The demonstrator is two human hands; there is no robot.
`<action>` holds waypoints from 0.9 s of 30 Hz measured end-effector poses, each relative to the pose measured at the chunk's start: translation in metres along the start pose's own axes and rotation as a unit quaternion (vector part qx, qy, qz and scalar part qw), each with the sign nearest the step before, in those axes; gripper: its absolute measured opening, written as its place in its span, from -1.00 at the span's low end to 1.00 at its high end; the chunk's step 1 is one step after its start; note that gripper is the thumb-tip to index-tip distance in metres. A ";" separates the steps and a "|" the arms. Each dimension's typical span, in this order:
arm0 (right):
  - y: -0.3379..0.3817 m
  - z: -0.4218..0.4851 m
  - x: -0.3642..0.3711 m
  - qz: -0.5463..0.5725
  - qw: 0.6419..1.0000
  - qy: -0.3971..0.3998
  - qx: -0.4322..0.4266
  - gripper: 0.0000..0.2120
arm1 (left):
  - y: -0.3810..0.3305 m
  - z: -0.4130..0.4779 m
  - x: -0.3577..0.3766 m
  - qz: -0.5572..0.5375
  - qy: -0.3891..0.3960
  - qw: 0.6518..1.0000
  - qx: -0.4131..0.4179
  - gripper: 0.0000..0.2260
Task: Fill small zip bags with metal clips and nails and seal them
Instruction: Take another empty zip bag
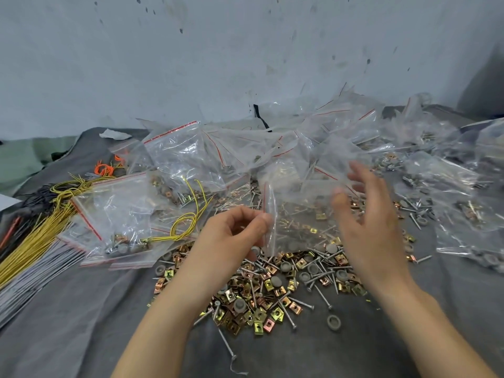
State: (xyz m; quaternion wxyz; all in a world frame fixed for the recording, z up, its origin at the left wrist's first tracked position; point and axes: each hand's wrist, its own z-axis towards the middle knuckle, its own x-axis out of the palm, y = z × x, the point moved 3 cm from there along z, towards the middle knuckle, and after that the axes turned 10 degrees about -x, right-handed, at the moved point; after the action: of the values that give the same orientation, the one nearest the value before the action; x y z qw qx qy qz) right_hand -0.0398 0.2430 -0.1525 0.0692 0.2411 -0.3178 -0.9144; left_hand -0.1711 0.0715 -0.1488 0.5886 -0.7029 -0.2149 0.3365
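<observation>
My left hand (231,236) pinches the left edge of a small clear zip bag (297,211) with a red seal line, held up above the pile. My right hand (368,219) hovers at the bag's right side, blurred, with fingers spread and nothing visibly gripped. Below both hands lies a loose pile of gold and copper metal clips (261,304), long silver nails (321,293) and grey round caps (333,322) on the dark cloth.
Filled and empty zip bags (180,156) are heaped behind and to the right. Bundles of yellow wire (41,236) and grey strips (32,279) lie at the left. A pale wall rises behind the dark cloth (81,323).
</observation>
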 end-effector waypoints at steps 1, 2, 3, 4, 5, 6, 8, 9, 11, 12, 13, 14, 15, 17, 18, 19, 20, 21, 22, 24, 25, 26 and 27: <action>0.007 0.000 0.003 -0.002 0.998 0.040 -0.052 -0.50 | 0.000 0.001 0.002 0.005 -0.004 1.000 0.002 -0.85; 0.013 -0.001 0.008 0.009 0.992 0.094 -0.086 -0.45 | 0.001 0.002 0.003 0.008 -0.008 1.000 0.007 -0.85; 0.018 -0.003 0.015 0.014 0.981 0.158 -0.112 -0.38 | 0.000 0.002 0.004 0.008 -0.008 1.000 0.012 -0.87; 0.022 -0.006 0.023 0.008 0.967 0.216 -0.136 -0.28 | 0.000 0.002 0.005 0.005 -0.005 1.000 0.018 -0.88; 0.025 -0.010 0.030 -0.006 0.953 0.261 -0.157 -0.14 | 0.000 0.001 0.005 0.004 0.000 1.000 0.023 -0.88; 0.026 -0.013 0.036 -0.024 0.941 0.290 -0.173 0.00 | -0.001 0.001 0.005 0.007 0.005 1.000 0.026 -0.88; 0.026 -0.017 0.041 -0.058 0.930 0.304 -0.197 0.18 | -0.001 -0.001 0.005 0.017 0.017 0.999 0.026 -0.82; 0.025 -0.017 0.042 -0.067 0.929 0.298 -0.207 0.23 | -0.001 -0.001 0.005 0.017 0.026 0.999 0.025 -0.78; 0.024 -0.015 0.041 -0.076 0.930 0.285 -0.221 0.24 | -0.002 -0.002 0.006 0.017 0.045 0.999 0.021 -0.73; 0.024 -0.014 0.040 -0.076 0.931 0.279 -0.224 0.22 | -0.002 -0.003 0.006 0.018 0.052 0.998 0.020 -0.72; 0.024 -0.014 0.039 -0.071 0.933 0.270 -0.225 0.17 | -0.002 -0.003 0.006 0.017 0.056 0.998 0.019 -0.71; 0.024 -0.015 0.038 -0.066 0.936 0.260 -0.227 0.12 | -0.002 -0.003 0.005 0.012 0.058 0.998 0.018 -0.71; 0.025 -0.016 0.037 -0.065 0.938 0.251 -0.230 0.06 | -0.001 -0.003 0.004 0.006 0.056 0.998 0.016 -0.71; 0.026 -0.017 0.036 -0.068 0.941 0.233 -0.235 -0.03 | 0.000 -0.003 0.003 0.000 0.044 0.999 0.009 -0.73; 0.026 -0.018 0.036 -0.067 0.944 0.223 -0.234 -0.07 | 0.001 -0.002 0.002 -0.003 0.040 0.999 0.005 -0.76; 0.026 -0.017 0.035 -0.064 0.947 0.214 -0.232 -0.09 | 0.002 -0.002 0.002 -0.010 0.039 0.999 -0.001 -0.79; 0.026 -0.017 0.035 -0.059 0.950 0.206 -0.228 -0.11 | 0.002 -0.002 0.001 -0.019 0.038 0.999 -0.007 -0.80; 0.027 -0.017 0.035 -0.055 0.952 0.200 -0.226 -0.13 | 0.003 -0.001 0.001 -0.026 0.034 0.999 -0.011 -0.82; 0.028 -0.016 0.035 -0.053 0.952 0.198 -0.226 -0.14 | 0.002 -0.002 0.001 -0.030 0.023 0.999 -0.011 -0.85; 0.029 -0.017 0.036 -0.054 0.952 0.198 -0.229 -0.15 | 0.001 -0.003 0.002 -0.010 -0.021 1.000 0.014 -0.93; 0.028 -0.017 0.037 -0.054 0.951 0.201 -0.229 -0.15 | 0.000 -0.004 0.003 0.024 -0.048 0.998 0.040 -0.93; 0.028 -0.017 0.037 -0.052 0.950 0.205 -0.229 -0.15 | -0.002 -0.005 0.004 0.068 -0.066 0.993 0.071 -0.89; 0.028 -0.017 0.037 -0.053 0.949 0.208 -0.231 -0.16 | -0.005 -0.006 0.007 0.111 -0.072 0.986 0.100 -0.86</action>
State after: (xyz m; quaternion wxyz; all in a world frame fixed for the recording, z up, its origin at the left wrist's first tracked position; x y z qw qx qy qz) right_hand -0.0648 0.2012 -0.1623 0.1390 0.4194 -0.0631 -0.8948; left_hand -0.1616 0.0732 -0.1453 0.5978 -0.6342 -0.1423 0.4691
